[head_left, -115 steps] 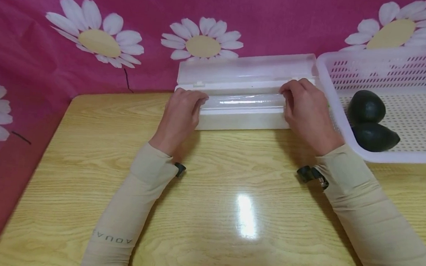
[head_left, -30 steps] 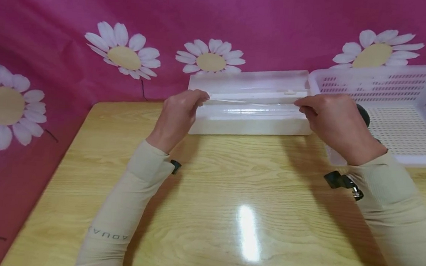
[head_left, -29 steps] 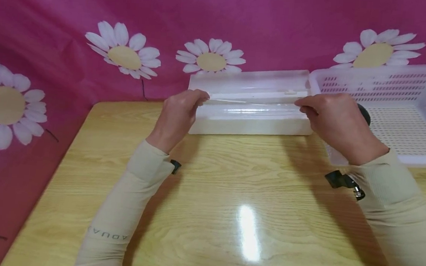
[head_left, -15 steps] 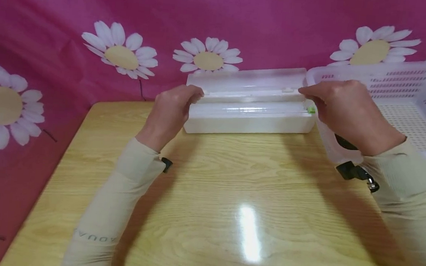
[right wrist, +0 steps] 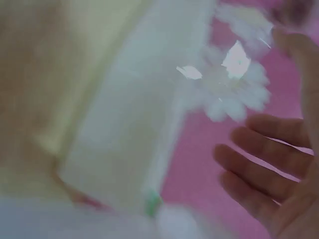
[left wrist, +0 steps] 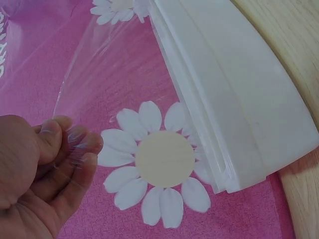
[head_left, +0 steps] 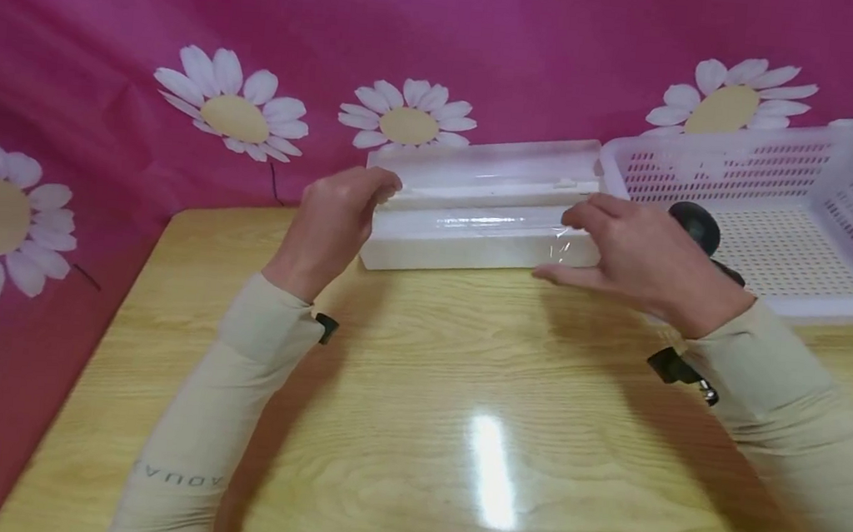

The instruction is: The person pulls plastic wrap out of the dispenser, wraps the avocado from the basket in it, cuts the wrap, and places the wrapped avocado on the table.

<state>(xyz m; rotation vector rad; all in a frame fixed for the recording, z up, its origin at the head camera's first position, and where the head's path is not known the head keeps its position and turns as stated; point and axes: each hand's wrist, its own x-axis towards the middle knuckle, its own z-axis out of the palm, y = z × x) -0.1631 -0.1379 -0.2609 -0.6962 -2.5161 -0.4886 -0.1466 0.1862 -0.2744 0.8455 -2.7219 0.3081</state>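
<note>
- My left hand (head_left: 330, 229) pinches an edge of clear film (left wrist: 94, 64) between thumb and fingers; the left wrist view shows it crinkled there and stretching toward the box.
- My right hand (head_left: 648, 263) has its fingers spread and thumb well away from them. I see no grip in it, though glints close by suggest film near the thumb; the right wrist view is too blurred to show contact.
- The white box (head_left: 465, 251) sits at the back of the bench (head_left: 419, 357), in front of the flowered cloth (head_left: 549, 50), with the basket (head_left: 837, 308) just beyond its right end. My right hand hides part of that end, so I can't tell whether they touch.
- I take the step in hand to be gaining an even hold on the film. I'd keep the left pinch firm and the edge taut, and take the right corner between thumb and forefinger, level with the left. Pulling on one side alone could skew or bunch the sheet, or drag the box.
- The box's long axis runs left to right, its right end angled slightly away from me. The front wall faces me, and the mouth points up.
- The raised lid (head_left: 495, 159) leans back along the far side, toward the cloth.
</note>
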